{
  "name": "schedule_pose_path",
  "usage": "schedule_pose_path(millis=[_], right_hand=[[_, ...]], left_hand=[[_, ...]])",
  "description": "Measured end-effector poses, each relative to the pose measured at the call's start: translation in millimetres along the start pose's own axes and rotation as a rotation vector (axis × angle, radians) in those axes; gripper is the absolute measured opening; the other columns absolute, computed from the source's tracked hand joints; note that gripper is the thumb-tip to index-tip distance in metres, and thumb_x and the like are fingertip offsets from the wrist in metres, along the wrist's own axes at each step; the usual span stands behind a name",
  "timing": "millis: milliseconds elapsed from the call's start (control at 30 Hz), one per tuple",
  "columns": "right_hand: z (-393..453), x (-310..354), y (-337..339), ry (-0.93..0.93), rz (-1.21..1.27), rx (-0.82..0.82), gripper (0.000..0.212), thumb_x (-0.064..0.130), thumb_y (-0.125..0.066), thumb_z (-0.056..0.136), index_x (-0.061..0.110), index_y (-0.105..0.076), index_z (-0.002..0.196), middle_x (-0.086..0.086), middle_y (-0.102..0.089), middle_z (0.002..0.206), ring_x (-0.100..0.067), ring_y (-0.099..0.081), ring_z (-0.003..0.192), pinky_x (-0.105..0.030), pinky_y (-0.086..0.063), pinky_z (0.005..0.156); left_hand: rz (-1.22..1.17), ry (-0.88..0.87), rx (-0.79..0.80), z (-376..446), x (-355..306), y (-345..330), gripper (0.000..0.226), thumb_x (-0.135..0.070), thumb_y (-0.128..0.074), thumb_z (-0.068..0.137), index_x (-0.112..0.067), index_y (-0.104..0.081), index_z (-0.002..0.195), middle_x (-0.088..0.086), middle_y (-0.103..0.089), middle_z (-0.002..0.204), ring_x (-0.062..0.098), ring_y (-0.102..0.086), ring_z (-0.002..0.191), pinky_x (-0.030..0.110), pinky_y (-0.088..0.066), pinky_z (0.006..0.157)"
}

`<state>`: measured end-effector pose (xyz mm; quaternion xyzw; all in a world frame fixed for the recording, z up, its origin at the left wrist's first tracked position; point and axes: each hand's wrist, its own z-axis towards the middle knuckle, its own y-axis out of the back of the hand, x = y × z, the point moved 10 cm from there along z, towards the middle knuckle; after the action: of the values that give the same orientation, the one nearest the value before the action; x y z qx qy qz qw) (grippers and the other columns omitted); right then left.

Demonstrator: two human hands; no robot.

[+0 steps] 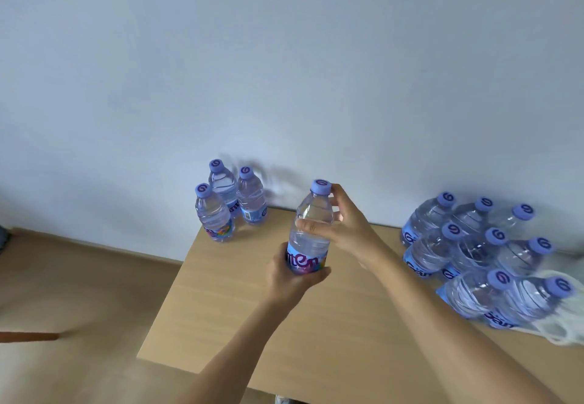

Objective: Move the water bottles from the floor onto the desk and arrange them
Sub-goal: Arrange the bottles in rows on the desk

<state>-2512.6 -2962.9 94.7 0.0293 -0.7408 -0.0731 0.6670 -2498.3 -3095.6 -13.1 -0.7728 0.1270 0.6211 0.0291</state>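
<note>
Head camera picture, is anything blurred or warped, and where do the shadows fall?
Head view: wide-angle bend tilts the bottle pack outward at right; the three standing bottles cast faint streaky shadows on the wall; the floor at left looks soft; the held bottle is sharp.

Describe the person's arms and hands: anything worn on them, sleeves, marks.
Both forearms are bare as far as the picture shows; no sleeve comes into view. The left hand and the right hand wear no gloves. No ring, watch, bracelet or strap shows on fingers or wrists, and no tattoo or marking can be seen. The nails look short and unpainted, though the picture is too soft to be sure.
</note>
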Motion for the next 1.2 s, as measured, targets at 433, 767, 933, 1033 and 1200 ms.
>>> schedule_pose_path(millis=[433, 767, 933, 1033, 1200], right_hand=[[-21, 1, 67, 0.027, 0.178, -0.111, 0.039, 0.021, -0.076, 0.071, 0.018, -0.061, 0.106, 0.002, -0.07, 0.1, -0.011, -0.07, 0.083, -0.027, -0.054, 0.071], [-38, -8, 93, -0.016, 0.038, -0.114, 0.039, 0.03, -0.082, 0.076, 0.024, -0.061, 0.108, -0.002, -0.067, 0.113, -0.017, -0.067, 0.101, -0.03, -0.055, 0.085], [-46, -15, 114, -0.013, 0.08, -0.19, 0.038, 0.027, -0.086, 0.07, 0.022, -0.066, 0.102, -0.007, -0.068, 0.111, -0.026, -0.069, 0.1, -0.047, -0.055, 0.091], [-48, -20, 123, -0.016, 0.143, -0.199, 0.048, 0.025, -0.088, 0.066, 0.019, -0.065, 0.107, -0.005, -0.069, 0.111, -0.027, -0.068, 0.103, -0.048, -0.053, 0.094], [-52, -18, 130, 0.004, 0.188, -0.149, 0.037, 0.018, -0.084, 0.071, 0.013, -0.067, 0.104, 0.0, -0.072, 0.101, -0.022, -0.069, 0.1, -0.039, -0.055, 0.09]], left_hand=[[0.071, -0.122, 0.162, -27, -41, -50, 0.052, -0.041, -0.088, 0.053, -0.043, -0.065, 0.099, -0.011, -0.065, 0.106, 0.003, -0.063, 0.094, 0.023, -0.053, 0.081], [0.152, -0.175, -0.024, -33, -33, -68, 0.061, -0.043, -0.09, 0.042, -0.03, -0.052, 0.087, -0.006, -0.058, 0.098, 0.006, -0.057, 0.083, 0.03, -0.054, 0.07], [0.129, -0.169, 0.011, -37, -30, -84, 0.062, -0.043, -0.091, 0.045, -0.033, -0.051, 0.092, -0.005, -0.054, 0.105, 0.01, -0.058, 0.097, 0.034, -0.057, 0.077], [0.049, -0.118, 0.135, -37, -30, -94, 0.064, -0.039, -0.091, 0.051, -0.029, -0.053, 0.101, -0.004, -0.058, 0.113, 0.008, -0.061, 0.104, 0.024, -0.055, 0.079], [0.049, -0.092, 0.376, -46, -40, -118, 0.043, -0.026, -0.08, 0.071, -0.022, -0.061, 0.11, -0.005, -0.071, 0.103, 0.011, -0.068, 0.095, 0.021, -0.052, 0.079]])
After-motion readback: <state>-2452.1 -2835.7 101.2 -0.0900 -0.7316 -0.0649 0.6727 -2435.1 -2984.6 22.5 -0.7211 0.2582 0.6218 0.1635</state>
